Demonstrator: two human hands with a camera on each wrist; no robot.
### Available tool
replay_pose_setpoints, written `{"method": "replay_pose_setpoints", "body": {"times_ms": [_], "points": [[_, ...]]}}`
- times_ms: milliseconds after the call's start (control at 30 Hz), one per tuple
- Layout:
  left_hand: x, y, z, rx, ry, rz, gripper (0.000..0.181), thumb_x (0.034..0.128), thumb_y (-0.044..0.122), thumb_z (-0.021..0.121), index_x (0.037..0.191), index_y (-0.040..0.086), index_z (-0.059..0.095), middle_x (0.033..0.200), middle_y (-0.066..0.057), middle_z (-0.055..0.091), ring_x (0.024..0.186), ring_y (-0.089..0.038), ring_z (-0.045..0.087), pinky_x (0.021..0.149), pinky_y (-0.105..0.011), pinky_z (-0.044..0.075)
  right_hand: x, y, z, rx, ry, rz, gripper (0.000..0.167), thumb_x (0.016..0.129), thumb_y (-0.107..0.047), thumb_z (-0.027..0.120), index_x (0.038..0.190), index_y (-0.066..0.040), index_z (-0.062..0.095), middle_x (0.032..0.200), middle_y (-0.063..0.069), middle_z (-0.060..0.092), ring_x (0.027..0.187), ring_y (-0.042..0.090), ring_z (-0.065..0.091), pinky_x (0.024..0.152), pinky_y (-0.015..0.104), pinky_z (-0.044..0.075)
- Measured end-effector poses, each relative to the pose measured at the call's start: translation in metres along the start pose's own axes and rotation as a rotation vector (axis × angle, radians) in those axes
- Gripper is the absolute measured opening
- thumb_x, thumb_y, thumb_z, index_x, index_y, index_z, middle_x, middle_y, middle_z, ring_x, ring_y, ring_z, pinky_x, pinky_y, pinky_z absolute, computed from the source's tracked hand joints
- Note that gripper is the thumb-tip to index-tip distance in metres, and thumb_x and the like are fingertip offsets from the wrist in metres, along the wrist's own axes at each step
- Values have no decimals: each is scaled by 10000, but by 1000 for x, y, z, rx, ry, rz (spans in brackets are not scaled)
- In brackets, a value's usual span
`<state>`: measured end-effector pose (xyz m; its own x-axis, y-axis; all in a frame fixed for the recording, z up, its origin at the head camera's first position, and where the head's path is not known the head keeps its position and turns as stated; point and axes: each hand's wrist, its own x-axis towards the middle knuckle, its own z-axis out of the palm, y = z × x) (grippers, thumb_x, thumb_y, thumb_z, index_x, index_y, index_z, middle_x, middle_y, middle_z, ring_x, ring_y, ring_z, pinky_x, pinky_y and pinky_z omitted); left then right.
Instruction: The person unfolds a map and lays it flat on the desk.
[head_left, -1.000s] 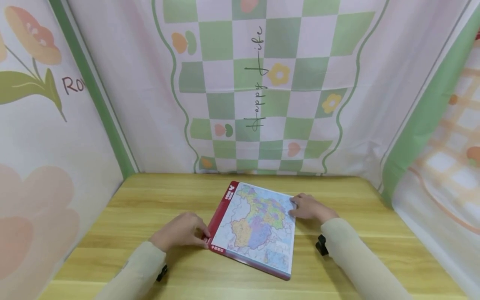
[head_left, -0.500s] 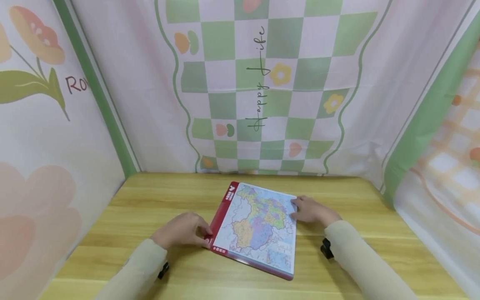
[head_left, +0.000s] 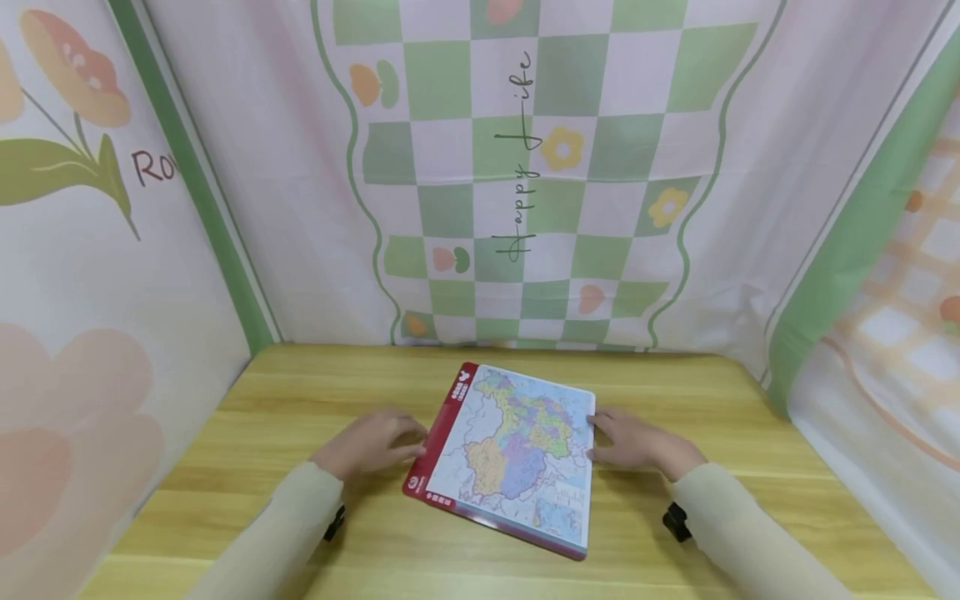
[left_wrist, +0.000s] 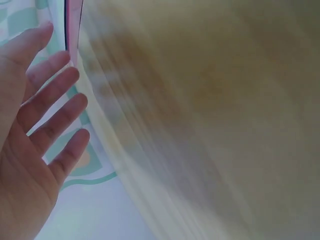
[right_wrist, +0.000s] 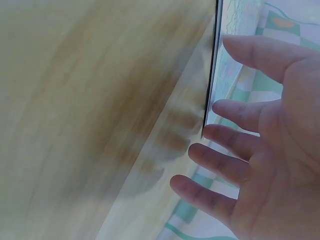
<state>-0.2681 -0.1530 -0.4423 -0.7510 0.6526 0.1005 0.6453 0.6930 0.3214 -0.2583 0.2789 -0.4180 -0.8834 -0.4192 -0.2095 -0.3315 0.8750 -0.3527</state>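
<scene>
A flat board printed with a coloured map (head_left: 517, 458) lies slanted on the wooden table, a red band along its left side. My left hand (head_left: 371, 443) is at that red edge, fingertips at or just beside it. In the left wrist view the fingers of the left hand (left_wrist: 42, 110) are spread and relaxed by the board's pink-looking edge (left_wrist: 73, 27). At the board's right edge is my right hand (head_left: 637, 442). The right wrist view shows the right hand (right_wrist: 255, 135) with parted fingers beside the board's dark edge (right_wrist: 212, 70); whether they touch it is unclear.
The yellow wooden table (head_left: 315, 375) reaches back to a hanging cloth (head_left: 502, 208) with green and white checks. Patterned cloth (head_left: 82, 275) hangs on the left, and more cloth (head_left: 900, 333) on the right. Dark wrist devices (head_left: 677, 522) show below the sleeves.
My left hand has moved up along the red edge, off the lower left corner. My right hand has shifted slightly down and right. The board looks almost unmoved.
</scene>
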Motion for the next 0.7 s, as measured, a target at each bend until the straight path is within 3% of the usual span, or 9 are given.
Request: {"method": "replay_pose_setpoints", "body": {"times_ms": [267, 700], "points": [[12, 0, 0, 24, -36, -77, 519, 986, 361, 647, 1398, 55, 571, 1416, -99, 568, 1328, -309, 490, 1108, -492, 389, -12, -7, 2, -22, 10, -47, 717, 960, -370, 671, 1438, 107, 430, 1475, 360, 370, 1343, 557, 344, 1085, 667, 309], [30, -4, 10, 95, -110, -153, 530, 1042, 397, 513, 1509, 153, 461, 1530, -51, 455, 1425, -290, 367, 1162, -491, 300, -25, -13, 10, -15, -5, -63, 744, 952, -413, 667, 1465, 68, 423, 1502, 342, 350, 1354, 554, 336, 1081, 687, 292]]}}
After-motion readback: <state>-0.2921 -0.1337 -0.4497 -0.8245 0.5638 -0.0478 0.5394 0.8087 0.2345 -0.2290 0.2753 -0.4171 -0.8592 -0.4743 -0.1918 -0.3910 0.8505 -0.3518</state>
